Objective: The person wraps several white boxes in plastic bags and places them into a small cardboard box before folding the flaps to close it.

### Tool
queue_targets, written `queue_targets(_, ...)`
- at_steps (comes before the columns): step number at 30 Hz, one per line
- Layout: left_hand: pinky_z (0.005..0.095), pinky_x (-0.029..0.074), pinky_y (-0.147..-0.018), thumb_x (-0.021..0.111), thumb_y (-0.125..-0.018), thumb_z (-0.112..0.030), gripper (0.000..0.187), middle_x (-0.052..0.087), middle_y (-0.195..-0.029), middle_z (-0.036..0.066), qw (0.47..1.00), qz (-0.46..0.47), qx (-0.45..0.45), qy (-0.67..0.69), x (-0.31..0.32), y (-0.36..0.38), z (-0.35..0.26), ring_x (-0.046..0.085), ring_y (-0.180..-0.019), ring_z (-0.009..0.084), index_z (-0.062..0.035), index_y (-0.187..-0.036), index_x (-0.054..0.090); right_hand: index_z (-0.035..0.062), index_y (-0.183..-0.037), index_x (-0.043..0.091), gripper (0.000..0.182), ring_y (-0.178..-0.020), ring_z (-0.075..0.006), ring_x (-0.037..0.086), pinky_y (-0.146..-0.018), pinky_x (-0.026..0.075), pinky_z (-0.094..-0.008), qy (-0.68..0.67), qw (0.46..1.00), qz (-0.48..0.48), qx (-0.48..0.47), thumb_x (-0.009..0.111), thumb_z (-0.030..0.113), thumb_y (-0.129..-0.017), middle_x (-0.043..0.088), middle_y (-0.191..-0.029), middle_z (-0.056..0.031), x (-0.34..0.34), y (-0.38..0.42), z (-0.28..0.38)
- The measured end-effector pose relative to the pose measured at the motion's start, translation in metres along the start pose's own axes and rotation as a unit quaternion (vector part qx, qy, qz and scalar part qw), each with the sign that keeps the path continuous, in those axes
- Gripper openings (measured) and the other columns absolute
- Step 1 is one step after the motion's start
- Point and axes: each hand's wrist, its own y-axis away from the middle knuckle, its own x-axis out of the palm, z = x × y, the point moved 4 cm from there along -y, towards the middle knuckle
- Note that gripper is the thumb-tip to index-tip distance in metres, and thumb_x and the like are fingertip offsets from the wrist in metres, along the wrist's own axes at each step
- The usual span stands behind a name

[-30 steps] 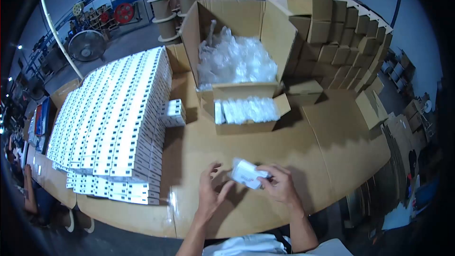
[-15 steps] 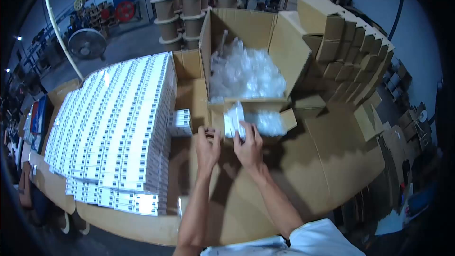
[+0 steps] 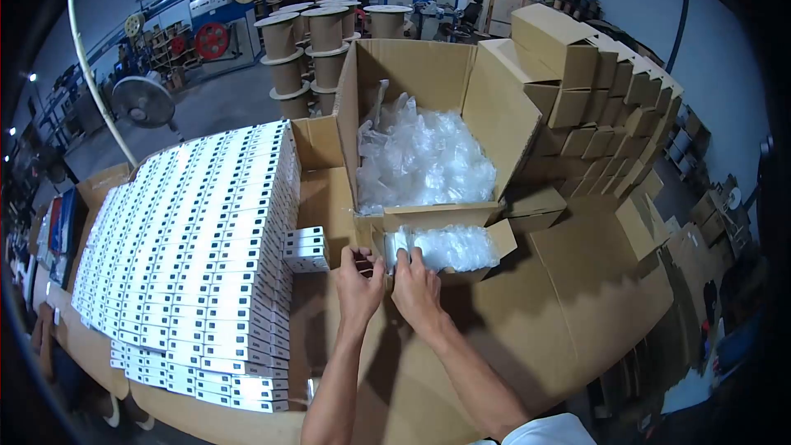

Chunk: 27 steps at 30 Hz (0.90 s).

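A small open carton [image 3: 470,278] stands in front of me with clear bubble wrap [image 3: 457,247] filling most of it. At its left end a slim white box [image 3: 398,241] is down inside, beside the wrap. My right hand [image 3: 418,290] has its fingers bent over the near side of this box, pressed close together. My left hand [image 3: 360,290] is at the carton's left end, fingers curled around the cardboard flap there. To its left is a short stack of white boxes [image 3: 306,249], next to a large block of similar boxes [image 3: 194,239].
Behind the small carton stands a big cardboard box [image 3: 416,66] heaped with clear plastic packing. Folded brown cartons [image 3: 589,115] are piled at the right. A cardboard sheet [image 3: 568,297] covers the table. Farther off are cable spools [image 3: 284,58] and a fan [image 3: 144,103].
The white box, tilted up in my right hand before, now sits lower in the small carton. My left hand has stayed by the carton's left end. The camera view has tilted up slightly.
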Motion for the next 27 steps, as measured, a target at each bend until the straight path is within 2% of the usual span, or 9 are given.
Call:
queue_targets(5,0.0355,0.057,-0.073,0.071,-0.092,-0.009,0.021,0.070,-0.091,0.013,0.998,0.040,0.029,-0.031,0.000,0.000,-0.002,0.072,-0.082,0.0217,0.0021,-0.103,0.056,-0.0037,-0.130,0.059,0.044,-0.103,-0.0358,0.059,-0.076,0.055,-0.0489,0.083,0.996,0.004,-0.017,0.057,0.029,-0.100,0.052,-0.115,-0.0194,0.001,0.007,0.003)
queue_targets(8,0.0354,0.058,-0.074,0.070,-0.093,-0.010,0.022,0.069,-0.090,0.015,0.999,0.039,0.011,0.003,0.003,0.002,0.002,0.071,-0.082,0.0221,0.0025,-0.103,0.055,-0.0015,-0.134,0.056,0.044,-0.100,-0.0412,0.059,-0.077,0.054,-0.0538,0.035,0.997,-0.040,-0.056,0.059,0.023,-0.098,0.051,-0.115,-0.0224,-0.005,0.021,-0.003)
queue_targets(12,0.0369,0.057,-0.072,0.070,-0.094,-0.012,0.022,0.067,-0.089,0.015,0.999,0.024,0.035,-0.023,0.011,0.005,0.005,0.071,-0.083,0.0235,0.0028,-0.103,0.055,0.0005,-0.138,0.053,0.052,-0.105,-0.0315,0.056,-0.086,0.050,-0.0432,-0.027,0.956,-0.266,-0.119,0.069,0.018,-0.092,0.051,-0.116,-0.0171,-0.064,0.072,-0.044)
queue_targets(14,0.0372,0.058,-0.071,0.070,-0.094,-0.012,0.022,0.067,-0.089,0.015,0.997,0.011,0.050,-0.059,0.014,0.008,-0.006,0.072,-0.083,0.0249,0.0030,-0.103,0.056,-0.0003,-0.137,0.052,0.056,-0.101,-0.0207,0.054,-0.085,0.048,-0.0347,-0.283,0.878,-0.342,0.180,0.073,0.027,-0.093,0.054,-0.114,-0.0115,-0.029,0.083,-0.147)
queue_targets(16,0.0372,0.058,-0.070,0.070,-0.094,-0.012,0.023,0.067,-0.088,0.016,0.997,0.007,0.041,-0.069,0.014,0.007,-0.005,0.072,-0.082,0.0260,0.0031,-0.103,0.056,-0.0023,-0.135,0.052,0.059,-0.090,-0.0139,0.054,-0.080,0.047,-0.0289,-0.388,0.855,-0.259,0.226,0.072,0.038,-0.096,0.058,-0.106,-0.0080,-0.030,0.057,-0.191)
queue_targets(17,0.0372,0.058,-0.070,0.070,-0.094,-0.011,0.022,0.068,-0.086,0.017,0.996,-0.001,0.057,-0.069,0.014,0.007,-0.004,0.072,-0.081,0.0280,0.0029,-0.105,0.056,-0.0052,-0.133,0.053,0.067,-0.075,-0.0235,0.068,-0.077,0.053,-0.0412,-0.315,0.893,-0.211,0.241,0.066,0.050,-0.097,0.069,-0.096,-0.0173,-0.042,0.044,-0.188)
queue_targets(18,0.0372,0.058,-0.070,0.069,-0.095,-0.011,0.021,0.067,-0.086,0.018,0.995,-0.005,0.061,-0.077,0.013,0.008,0.003,0.072,-0.080,0.0286,0.0028,-0.105,0.056,-0.0073,-0.131,0.054,0.073,-0.084,-0.0279,0.072,-0.078,0.054,-0.0436,-0.342,0.902,-0.142,0.222,0.057,0.058,-0.099,0.070,-0.104,-0.0201,-0.029,0.026,-0.206)
queue_targets(20,0.0373,0.057,-0.070,0.068,-0.095,-0.009,0.019,0.067,-0.084,0.019,0.993,-0.019,0.072,-0.092,0.012,0.005,0.013,0.072,-0.078,0.0297,0.0026,-0.106,0.056,-0.0084,-0.128,0.055,0.071,-0.097,-0.0409,0.070,-0.087,0.052,-0.0491,-0.330,0.884,-0.055,0.328,0.048,0.057,-0.102,0.068,-0.112,-0.0278,-0.046,0.011,-0.193)
queue_targets(27,0.0387,0.057,-0.059,0.064,-0.096,-0.003,0.016,0.063,-0.077,0.018,0.986,0.024,0.109,-0.123,-0.013,0.056,-0.015,0.069,-0.072,0.0283,0.0041,-0.108,0.056,-0.0132,-0.095,0.066,0.055,-0.099,-0.0551,0.062,-0.092,0.048,-0.0574,-0.161,0.965,-0.064,0.199,0.044,0.037,-0.106,0.066,-0.096,-0.0373,-0.064,0.027,-0.193)
